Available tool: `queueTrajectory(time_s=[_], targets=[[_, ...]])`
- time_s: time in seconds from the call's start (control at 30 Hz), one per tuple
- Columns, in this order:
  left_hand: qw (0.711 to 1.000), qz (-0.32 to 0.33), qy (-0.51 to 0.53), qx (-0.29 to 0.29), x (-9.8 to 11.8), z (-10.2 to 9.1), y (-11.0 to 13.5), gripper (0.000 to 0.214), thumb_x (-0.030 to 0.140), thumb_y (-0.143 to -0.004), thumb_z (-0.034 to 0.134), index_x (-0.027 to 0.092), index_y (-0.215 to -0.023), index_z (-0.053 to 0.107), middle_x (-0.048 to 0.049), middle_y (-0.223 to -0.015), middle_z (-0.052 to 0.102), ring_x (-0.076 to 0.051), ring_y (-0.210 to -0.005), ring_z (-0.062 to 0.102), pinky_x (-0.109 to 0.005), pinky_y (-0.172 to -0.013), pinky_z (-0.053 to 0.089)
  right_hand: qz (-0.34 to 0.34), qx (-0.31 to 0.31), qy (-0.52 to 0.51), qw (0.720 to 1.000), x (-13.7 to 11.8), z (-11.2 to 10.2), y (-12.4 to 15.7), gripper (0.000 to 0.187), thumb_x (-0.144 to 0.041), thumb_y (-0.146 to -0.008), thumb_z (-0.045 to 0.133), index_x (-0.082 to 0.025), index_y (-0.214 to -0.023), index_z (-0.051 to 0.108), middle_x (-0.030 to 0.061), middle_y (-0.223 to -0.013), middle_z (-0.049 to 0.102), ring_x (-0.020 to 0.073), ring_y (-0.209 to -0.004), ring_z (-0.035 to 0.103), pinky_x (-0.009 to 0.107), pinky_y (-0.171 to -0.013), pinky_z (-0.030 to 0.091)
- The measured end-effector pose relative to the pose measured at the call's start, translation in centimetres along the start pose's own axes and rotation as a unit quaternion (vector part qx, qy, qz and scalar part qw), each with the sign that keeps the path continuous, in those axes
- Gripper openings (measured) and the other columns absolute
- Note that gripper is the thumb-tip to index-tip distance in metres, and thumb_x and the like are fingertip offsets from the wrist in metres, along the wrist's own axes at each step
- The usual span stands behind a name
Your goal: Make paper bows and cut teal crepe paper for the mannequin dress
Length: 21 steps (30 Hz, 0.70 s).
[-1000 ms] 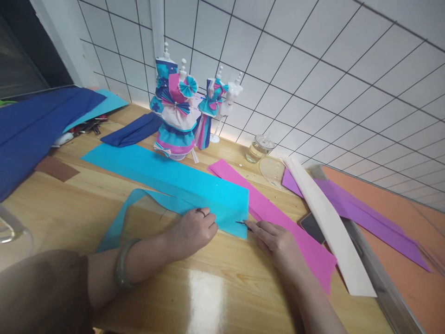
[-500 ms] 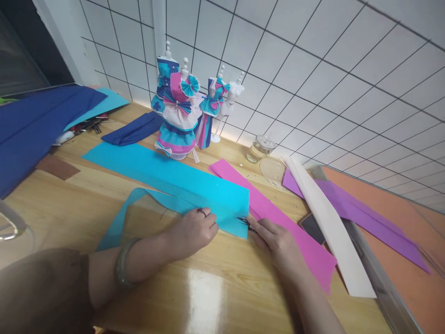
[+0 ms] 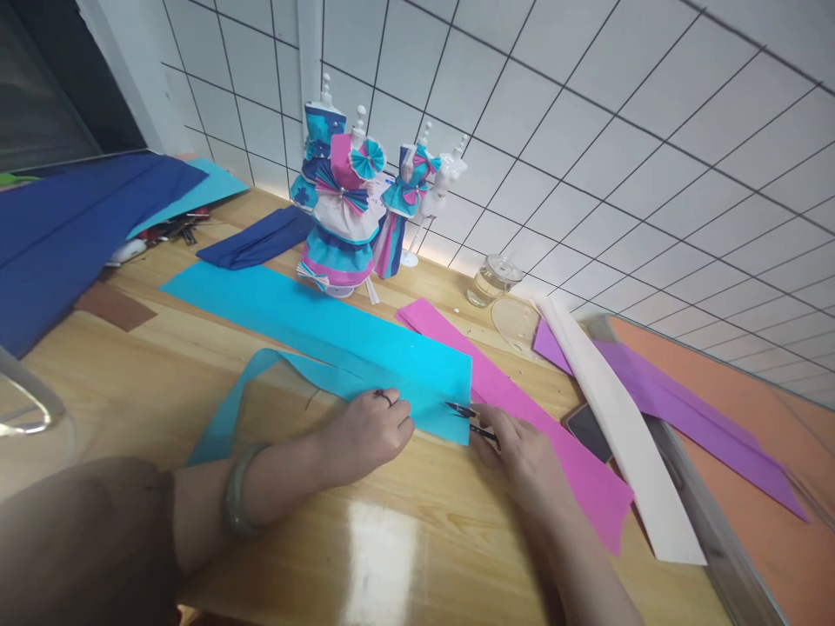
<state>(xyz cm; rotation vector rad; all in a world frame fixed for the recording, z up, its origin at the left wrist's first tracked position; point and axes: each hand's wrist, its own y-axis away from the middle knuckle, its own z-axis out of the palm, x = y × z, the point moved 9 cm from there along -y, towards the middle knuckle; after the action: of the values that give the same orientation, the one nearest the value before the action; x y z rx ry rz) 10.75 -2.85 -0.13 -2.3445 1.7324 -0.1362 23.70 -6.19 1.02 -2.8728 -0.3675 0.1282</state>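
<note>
My left hand [image 3: 369, 432] presses down on the near edge of a long cyan paper sheet [image 3: 313, 326], fingers curled with a ring on one. My right hand [image 3: 522, 456] grips small dark scissors [image 3: 466, 413] whose blades sit in the sheet's right end. A narrow cyan strip [image 3: 228, 409] curls away from the sheet toward the left. A pink paper sheet [image 3: 522, 409] lies under and beside my right hand.
Small mannequins in paper dresses [image 3: 352, 209] stand at the back by the tiled wall. A glass jar [image 3: 492, 280], white [image 3: 619, 426] and purple paper strips [image 3: 684, 409], a phone [image 3: 587, 426] and dark blue sheets [image 3: 71, 226] lie around on the wooden table [image 3: 404, 539].
The scissors have advanced into the right end of the cyan sheet. My left hand stays pressed on the paper.
</note>
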Motion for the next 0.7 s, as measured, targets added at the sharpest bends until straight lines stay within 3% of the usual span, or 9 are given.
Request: queueTrajectory(time_s=[0.33, 0.7], targets=[[1.0, 0.001, 0.009, 0.03, 0.2, 0.0, -0.2, 0.006, 0.011, -0.08, 0.044, 0.014, -0.078, 0.049, -0.007, -0.075, 0.051, -0.02, -0.074, 0.044, -0.031, -0.056, 0.036, -0.05, 0.008, 0.043, 0.998, -0.4, -0.4, 0.1, 0.031, -0.025, -0.085, 0.047, -0.02, -0.115, 0.051, 0.0076, -0.089, 0.062, 0.0185, -0.078, 0.057, 0.031, -0.063, 0.041], [1.0, 0.023, 0.008, 0.013, 0.7, 0.3, -0.1, 0.005, 0.011, -0.077, 0.048, 0.014, -0.074, 0.049, -0.0069, -0.074, 0.051, -0.02, -0.074, 0.044, -0.031, -0.056, 0.036, -0.047, 0.022, 0.034, 0.998, -0.9, 0.1, 0.2, 0.033, -0.02, -0.085, 0.045, -0.02, -0.118, 0.05, 0.0067, -0.09, 0.061, 0.0173, -0.079, 0.057, 0.03, -0.065, 0.045]])
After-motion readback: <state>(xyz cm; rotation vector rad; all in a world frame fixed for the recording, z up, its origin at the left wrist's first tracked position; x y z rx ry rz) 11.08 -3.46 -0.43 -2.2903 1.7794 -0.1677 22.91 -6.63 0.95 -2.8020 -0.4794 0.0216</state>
